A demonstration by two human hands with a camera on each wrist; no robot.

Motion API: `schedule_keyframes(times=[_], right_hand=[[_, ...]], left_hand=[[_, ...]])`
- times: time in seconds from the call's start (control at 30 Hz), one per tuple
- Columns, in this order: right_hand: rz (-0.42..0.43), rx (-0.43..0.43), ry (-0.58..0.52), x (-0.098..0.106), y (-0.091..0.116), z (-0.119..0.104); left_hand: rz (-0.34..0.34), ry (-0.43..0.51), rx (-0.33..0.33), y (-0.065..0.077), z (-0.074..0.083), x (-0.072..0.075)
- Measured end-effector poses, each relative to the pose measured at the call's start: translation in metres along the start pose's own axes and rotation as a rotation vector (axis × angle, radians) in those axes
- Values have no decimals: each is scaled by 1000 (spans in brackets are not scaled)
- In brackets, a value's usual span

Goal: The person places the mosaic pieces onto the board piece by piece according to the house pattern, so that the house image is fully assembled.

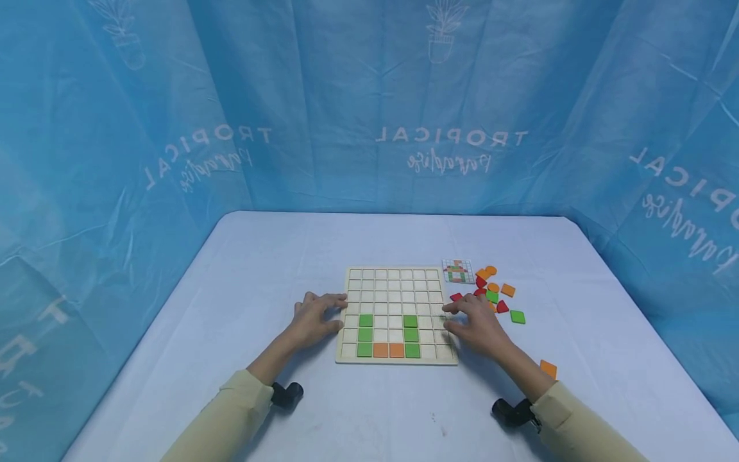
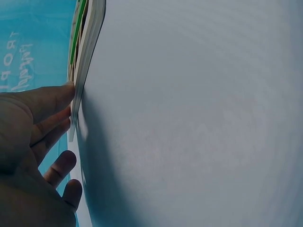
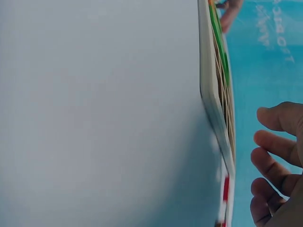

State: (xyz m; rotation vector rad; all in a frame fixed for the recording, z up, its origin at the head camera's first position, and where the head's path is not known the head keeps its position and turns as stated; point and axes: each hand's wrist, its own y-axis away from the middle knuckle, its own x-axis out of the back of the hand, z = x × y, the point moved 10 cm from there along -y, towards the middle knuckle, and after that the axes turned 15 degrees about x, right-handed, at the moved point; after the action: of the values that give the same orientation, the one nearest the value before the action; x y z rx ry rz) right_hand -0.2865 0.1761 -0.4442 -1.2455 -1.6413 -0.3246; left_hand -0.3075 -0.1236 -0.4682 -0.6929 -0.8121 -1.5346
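Note:
A wooden grid board (image 1: 394, 287) lies flat on the table. Green square tiles (image 1: 365, 335) form two upright columns on it, and two orange square tiles (image 1: 381, 350) sit between them along the bottom row. At the board's left edge is my left hand (image 1: 314, 319), thumb and fingers spread apart; in the left wrist view its thumb and fingertips touch the board's side (image 2: 84, 56). My right hand (image 1: 478, 324) hovers by the right edge with loosely bent fingers and nothing between them. The right wrist view shows its fingers (image 3: 270, 165) apart from the board.
A small pattern card (image 1: 458, 271) lies beyond the board's upper right corner. Loose red, orange and green pieces (image 1: 492, 296) are scattered beside it, partly behind my right hand. One orange tile (image 1: 548, 368) lies by my right forearm. Blue curtains (image 1: 369, 102) surround the white table (image 1: 288, 250).

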Motion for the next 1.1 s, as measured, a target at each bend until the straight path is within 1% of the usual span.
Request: schedule_keyframes(times=[0.13,0.3,0.4,0.53,0.6,0.77,1.1], right_hand=[[21,-63,18,23,26,19],[12,-168,46,49,68,45],[-10,-234,69,58,92,58],[-44,-301,98,66,117,70],[-48,-310,114,69,126,73],[-46,-329,135,70,139,79],[-69,-366,109,69,152,86]], left_hand=[[-2,0,0,0,0,0],[-4,-2,11,0,1,1],[-4,-11,13,1,2,1],[-9,-7,8,1,2,1],[-12,3,2,1,2,0],[-22,24,-11,1,0,-1],[-39,61,-14,0,0,-1]])
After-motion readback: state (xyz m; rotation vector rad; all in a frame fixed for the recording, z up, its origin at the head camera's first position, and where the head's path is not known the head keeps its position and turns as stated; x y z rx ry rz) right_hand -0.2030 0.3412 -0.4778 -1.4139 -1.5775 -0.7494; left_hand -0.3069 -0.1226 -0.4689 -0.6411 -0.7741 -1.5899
